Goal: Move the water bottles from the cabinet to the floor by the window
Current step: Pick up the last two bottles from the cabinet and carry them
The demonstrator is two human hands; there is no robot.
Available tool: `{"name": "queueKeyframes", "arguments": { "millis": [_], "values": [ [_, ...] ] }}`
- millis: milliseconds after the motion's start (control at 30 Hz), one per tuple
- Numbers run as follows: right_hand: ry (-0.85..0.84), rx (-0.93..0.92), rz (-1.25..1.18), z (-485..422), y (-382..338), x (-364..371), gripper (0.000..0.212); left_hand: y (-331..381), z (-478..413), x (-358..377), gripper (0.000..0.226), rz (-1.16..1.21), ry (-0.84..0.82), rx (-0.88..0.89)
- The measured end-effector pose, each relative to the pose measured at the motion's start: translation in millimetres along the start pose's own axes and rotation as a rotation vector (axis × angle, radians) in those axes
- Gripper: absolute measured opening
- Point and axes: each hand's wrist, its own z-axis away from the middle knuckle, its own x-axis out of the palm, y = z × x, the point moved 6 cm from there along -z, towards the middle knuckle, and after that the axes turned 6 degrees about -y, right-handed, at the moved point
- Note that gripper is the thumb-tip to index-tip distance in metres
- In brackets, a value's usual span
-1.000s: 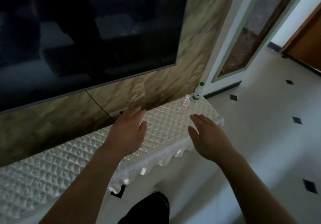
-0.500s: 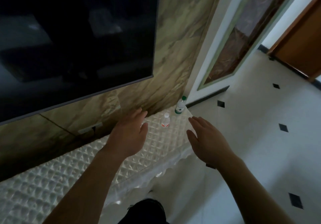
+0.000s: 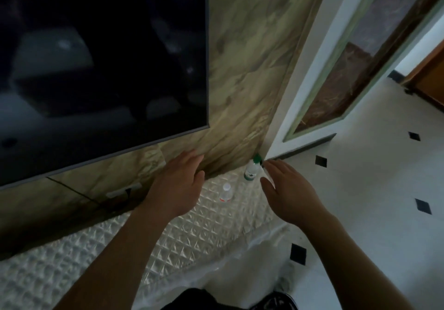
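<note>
Two small clear water bottles stand upright on the cabinet top, which has a white quilted cover. The bottle with a white cap and red label is nearer me. The bottle with a green cap and green label stands behind it, close to the wall corner. My left hand hovers open just left of the white-capped bottle, touching nothing. My right hand hovers open to the right of both bottles, its fingertips close beside the green-capped one. Neither hand holds anything.
A large dark TV hangs on the marbled wall above the cabinet. To the right lies a white tiled floor with small black diamond tiles, a framed wall panel and a wooden door at far right.
I have moved closer to the bottles; both open hands have reached forward, and the bottles now sit between them. The right fingertips have come near the green-capped bottle.
</note>
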Motion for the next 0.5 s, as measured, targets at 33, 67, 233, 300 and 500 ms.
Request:
{"name": "queueKeyframes", "arguments": {
  "millis": [33,67,233,300,500],
  "values": [
    [-0.005,-0.016,-0.003,-8,6,-3,0.052,4,-4,2,0.051,0.003,0.001,-0.020],
    [-0.016,-0.027,-0.009,-15,14,-7,0.053,7,-8,5,0.051,0.008,0.001,-0.040],
    [-0.072,-0.124,-0.018,-56,57,-22,0.059,35,-31,19,0.051,0.036,0.052,-0.147],
    [-0.082,-0.182,-0.023,-69,73,-26,0.053,51,-40,26,0.050,0.036,0.079,-0.188],
    [-0.165,-0.308,-0.033,-96,123,-31,0.047,88,-57,55,0.051,0.094,0.122,-0.340]
  ]
}}
